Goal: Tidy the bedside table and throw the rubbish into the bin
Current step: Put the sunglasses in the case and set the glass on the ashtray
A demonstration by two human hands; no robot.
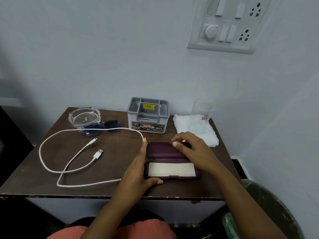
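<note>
A purple glasses case (170, 161) lies open near the front right of the brown bedside table (107, 192), its white lining facing up. My left hand (139, 171) holds the case's left end, thumb on the front edge. My right hand (191, 149) grips the raised lid from behind. Blue sunglasses (101, 127) lie at the back left beside a glass ashtray (84, 117). A white USB cable (72, 157) sprawls in loops over the left half. A white tissue (196, 131) sits at the back right under a clear drinking glass (201, 116).
A grey plastic organiser box (148, 116) stands at the back centre against the wall. A bin lined with a green bag (269, 211) stands to the right of the table. A switchboard (227, 25) is on the wall above.
</note>
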